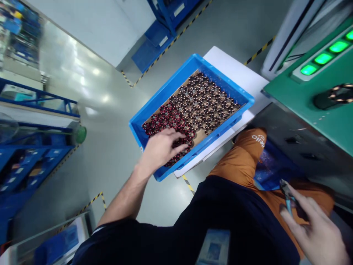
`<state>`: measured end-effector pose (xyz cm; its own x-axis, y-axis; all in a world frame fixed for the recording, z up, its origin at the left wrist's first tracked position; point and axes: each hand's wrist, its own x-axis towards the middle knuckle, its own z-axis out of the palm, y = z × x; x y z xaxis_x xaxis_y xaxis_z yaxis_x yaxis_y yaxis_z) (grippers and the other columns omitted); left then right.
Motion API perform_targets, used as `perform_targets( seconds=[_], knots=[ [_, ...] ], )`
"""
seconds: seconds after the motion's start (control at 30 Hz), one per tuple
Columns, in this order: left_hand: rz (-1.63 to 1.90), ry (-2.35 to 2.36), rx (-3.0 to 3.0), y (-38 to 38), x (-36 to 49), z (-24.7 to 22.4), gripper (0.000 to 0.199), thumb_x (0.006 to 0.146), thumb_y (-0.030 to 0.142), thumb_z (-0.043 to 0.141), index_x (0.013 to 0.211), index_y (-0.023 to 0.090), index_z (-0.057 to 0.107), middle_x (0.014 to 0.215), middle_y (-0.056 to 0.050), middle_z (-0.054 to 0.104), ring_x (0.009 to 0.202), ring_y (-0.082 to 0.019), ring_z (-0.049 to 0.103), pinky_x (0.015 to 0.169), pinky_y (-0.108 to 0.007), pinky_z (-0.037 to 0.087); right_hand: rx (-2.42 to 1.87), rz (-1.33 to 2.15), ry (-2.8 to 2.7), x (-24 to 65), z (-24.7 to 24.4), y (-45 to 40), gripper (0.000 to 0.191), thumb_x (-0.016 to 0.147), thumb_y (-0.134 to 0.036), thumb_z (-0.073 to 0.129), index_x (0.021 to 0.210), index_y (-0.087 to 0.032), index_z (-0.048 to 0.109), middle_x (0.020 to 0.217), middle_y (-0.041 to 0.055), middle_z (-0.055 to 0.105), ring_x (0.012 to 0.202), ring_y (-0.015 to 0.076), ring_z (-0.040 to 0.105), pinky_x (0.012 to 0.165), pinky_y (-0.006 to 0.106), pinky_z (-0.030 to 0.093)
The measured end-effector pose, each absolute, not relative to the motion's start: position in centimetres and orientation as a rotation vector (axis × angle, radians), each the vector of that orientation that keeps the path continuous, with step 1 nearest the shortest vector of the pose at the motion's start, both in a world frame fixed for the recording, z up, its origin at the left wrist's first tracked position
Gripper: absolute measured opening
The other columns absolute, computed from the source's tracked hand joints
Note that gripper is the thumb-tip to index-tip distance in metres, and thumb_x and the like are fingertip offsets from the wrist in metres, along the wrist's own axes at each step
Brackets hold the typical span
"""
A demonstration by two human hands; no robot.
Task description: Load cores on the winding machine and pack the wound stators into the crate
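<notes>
My left hand [165,147] is over the near left part of a blue bin [162,99], its fingers apart and lightly curled. Beneath the fingertips lie red-wound motor stators [168,117], packed closely in rows. Whether a fingertip touches one of them cannot be made out. Copper-coloured stators [206,99] fill the rest of the layer, on a brown cardboard sheet [200,137]. At the lower right, above my lap, my right hand [317,224] is closed around a pair of small cutting pliers [288,198] with light blue handles, jaws pointing up and away.
The bin stands on a white surface [228,66]. At right is a green machine top [311,95] with lit green buttons [323,58] and a dark cylinder with a copper-wound ring [340,93]. Another blue bin [275,165] sits below it. Blue racks [35,147] stand at left.
</notes>
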<state>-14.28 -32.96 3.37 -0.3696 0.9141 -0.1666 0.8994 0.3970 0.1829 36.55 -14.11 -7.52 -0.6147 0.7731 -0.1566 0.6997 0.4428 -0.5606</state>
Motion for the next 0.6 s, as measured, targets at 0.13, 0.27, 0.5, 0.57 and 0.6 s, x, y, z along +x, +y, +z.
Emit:
perform_targets(
  seconds=[0.13, 0.27, 0.5, 0.57, 0.6],
  knots=[
    [0.95, 2.442, 1.785, -28.0, -11.4, 6.4, 0.038, 0.111, 0.053, 0.094, 0.142, 0.033, 0.089, 0.121, -0.005, 0.086, 0.112, -0.03, 0.081, 0.102, -0.048, 0.066, -1.295, 1.054, -2.468, 34.5, -6.1, -14.6, 0.06, 0.118, -0.058, 0.062, 0.168, -0.028, 0.077, 0.131, 0.0131, 0.089, 0.112, 0.0337, 0.092, 0.095, 0.047, 0.075],
    [1.45, 1.89, 1.99, -17.6, -5.4, 6.1, 0.044, 0.105, 0.037, 0.1, 0.145, 0.033, 0.082, 0.135, -0.007, 0.087, 0.126, -0.034, 0.08, 0.111, -0.055, 0.067, -1.434, 1.191, -2.319, 32.8, -4.1, -15.3, 0.062, 0.125, -0.059, 0.056, 0.177, -0.028, 0.072, 0.165, 0.0155, 0.083, 0.15, 0.0356, 0.083, 0.126, 0.056, 0.068],
    [1.097, 1.779, 2.054, -2.3, -0.3, 2.0, 0.034, 0.106, 0.023, 0.089, 0.138, 0.022, 0.076, 0.133, -0.011, 0.077, 0.124, -0.036, 0.078, 0.116, -0.054, 0.064, -1.56, 1.189, -2.137, 35.9, -3.1, -16.5, 0.063, 0.125, -0.061, 0.06, 0.176, -0.027, 0.072, 0.171, 0.016, 0.079, 0.157, 0.0359, 0.079, 0.129, 0.056, 0.068],
    [1.012, 1.827, 2.09, -1.2, -1.0, 1.6, 0.025, 0.107, 0.026, 0.088, 0.13, 0.023, 0.079, 0.123, -0.009, 0.079, 0.118, -0.036, 0.077, 0.115, -0.055, 0.063, -1.579, 1.187, -2.089, 37.5, -3.9, -17.1, 0.061, 0.124, -0.058, 0.063, 0.175, -0.026, 0.073, 0.17, 0.0162, 0.08, 0.156, 0.0361, 0.079, 0.129, 0.057, 0.068],
    [1.007, 1.828, 2.104, -1.2, -1.3, 1.7, 0.019, 0.107, 0.029, 0.088, 0.124, 0.025, 0.08, 0.119, -0.009, 0.08, 0.115, -0.035, 0.077, 0.114, -0.055, 0.063, -1.572, 1.178, -2.073, 38.1, -4.1, -17.5, 0.059, 0.123, -0.054, 0.064, 0.174, -0.026, 0.074, 0.169, 0.0162, 0.08, 0.153, 0.0357, 0.081, 0.127, 0.056, 0.068]
  ],
)
